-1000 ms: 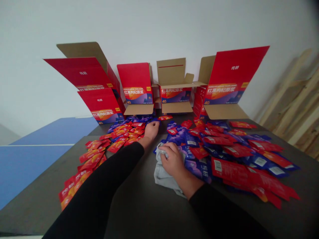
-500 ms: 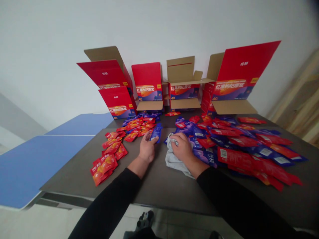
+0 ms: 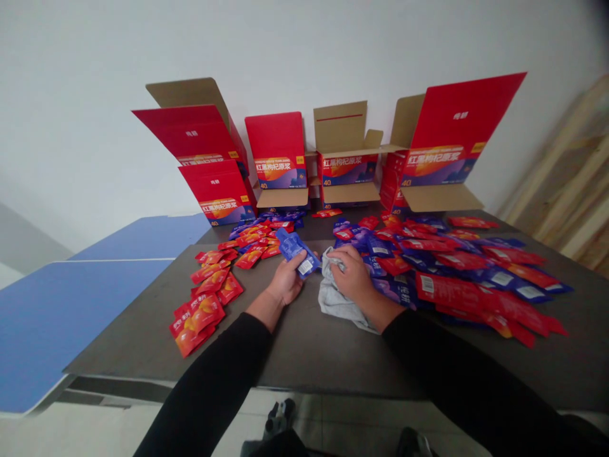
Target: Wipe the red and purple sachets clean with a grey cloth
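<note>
Head feed | I see the left hand [image 3: 287, 284] pinching a blue pouch [image 3: 292, 245] over the table [image 3: 304, 358], now tilted left, its barcoded end just beside the gray cloth [image 3: 337, 299]; half a second ago it pointed steeper, farther off | right hand [image 3: 354, 274] stays curled, bunching that cloth.

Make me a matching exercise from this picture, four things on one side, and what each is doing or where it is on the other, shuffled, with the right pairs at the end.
Column one
1. Left hand
2. Right hand
3. Open cartons
4. Blue tabletop

Column two
A. Lined up in front of the pale wall
B. Gripping a gray cloth
C. On the left side of the picture, crossed by a white line
D. Holding a blue pouch

Right pairs: 1-D, 2-B, 3-A, 4-C
</note>
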### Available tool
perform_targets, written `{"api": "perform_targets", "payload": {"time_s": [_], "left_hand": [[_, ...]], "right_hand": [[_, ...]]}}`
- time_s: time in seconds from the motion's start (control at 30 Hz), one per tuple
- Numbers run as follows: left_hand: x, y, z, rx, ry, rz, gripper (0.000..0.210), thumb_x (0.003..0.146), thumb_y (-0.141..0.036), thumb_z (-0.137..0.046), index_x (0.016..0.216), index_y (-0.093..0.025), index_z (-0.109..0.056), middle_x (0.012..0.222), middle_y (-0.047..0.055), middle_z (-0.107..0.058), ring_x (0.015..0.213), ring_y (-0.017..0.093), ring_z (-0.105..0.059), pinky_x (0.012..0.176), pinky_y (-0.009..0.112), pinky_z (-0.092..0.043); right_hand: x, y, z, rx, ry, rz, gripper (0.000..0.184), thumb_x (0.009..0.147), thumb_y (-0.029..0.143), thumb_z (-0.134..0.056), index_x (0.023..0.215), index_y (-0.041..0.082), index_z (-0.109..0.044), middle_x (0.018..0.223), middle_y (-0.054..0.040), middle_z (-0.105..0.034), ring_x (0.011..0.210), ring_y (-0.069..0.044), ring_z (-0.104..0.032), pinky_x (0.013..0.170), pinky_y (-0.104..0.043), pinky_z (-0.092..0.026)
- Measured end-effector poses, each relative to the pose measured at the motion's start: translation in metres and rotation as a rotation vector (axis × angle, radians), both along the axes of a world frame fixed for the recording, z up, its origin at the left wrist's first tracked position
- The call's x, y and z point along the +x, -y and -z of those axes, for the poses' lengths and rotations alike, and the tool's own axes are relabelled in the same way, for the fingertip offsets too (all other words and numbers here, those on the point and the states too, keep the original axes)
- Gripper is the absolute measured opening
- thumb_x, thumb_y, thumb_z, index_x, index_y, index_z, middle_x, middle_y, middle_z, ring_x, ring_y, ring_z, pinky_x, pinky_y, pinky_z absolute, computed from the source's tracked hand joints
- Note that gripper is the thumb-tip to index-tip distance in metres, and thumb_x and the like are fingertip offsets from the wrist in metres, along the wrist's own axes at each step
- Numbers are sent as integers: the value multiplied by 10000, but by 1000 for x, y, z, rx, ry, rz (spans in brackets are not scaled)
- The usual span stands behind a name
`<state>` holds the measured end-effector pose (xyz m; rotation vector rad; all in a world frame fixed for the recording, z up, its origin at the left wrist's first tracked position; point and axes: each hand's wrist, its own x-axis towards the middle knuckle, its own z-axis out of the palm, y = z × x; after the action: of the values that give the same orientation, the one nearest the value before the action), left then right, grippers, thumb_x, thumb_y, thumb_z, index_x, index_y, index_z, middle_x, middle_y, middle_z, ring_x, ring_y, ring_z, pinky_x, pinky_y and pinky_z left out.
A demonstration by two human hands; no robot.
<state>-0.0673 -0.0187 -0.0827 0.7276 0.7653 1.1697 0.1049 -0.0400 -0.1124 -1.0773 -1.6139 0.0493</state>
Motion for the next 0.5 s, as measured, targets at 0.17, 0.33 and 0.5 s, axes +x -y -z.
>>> {"api": "perform_targets", "payload": {"time_s": [0.17, 0.33, 0.5], "left_hand": [[2, -2, 0, 104, 58, -15, 357, 734, -159, -792, 1072, -143, -677, 1113, 104, -737, 930, 215, -732, 882, 371, -589], [2, -1, 0, 149, 4, -49, 454, 703, -185, -841, 1112, -183, -644, 1123, 85, -739, 776, 190, -736, 743, 347, -610], [4, -2, -1, 88, -68, -72, 391, 762, -317, -825, 1074, -156, -650, 1049, 108, -750, 710, 181, -729, 652, 302, -596]], "right_hand": [[2, -3, 1, 43, -5, -15, 238, 815, 106, -569, 959, 227, -715, 972, -65, -645, 951, -231, -630, 890, -389, -545], [3, -3, 2, 40, -1, -9, 223, 826, 117, -575, 957, 228, -716, 975, -67, -646, 947, -234, -635, 877, -389, -552], [3, -3, 2, 59, 5, -24, 231, 819, 110, -580, 966, 220, -719, 972, -67, -648, 947, -235, -637, 883, -395, -550]]}}
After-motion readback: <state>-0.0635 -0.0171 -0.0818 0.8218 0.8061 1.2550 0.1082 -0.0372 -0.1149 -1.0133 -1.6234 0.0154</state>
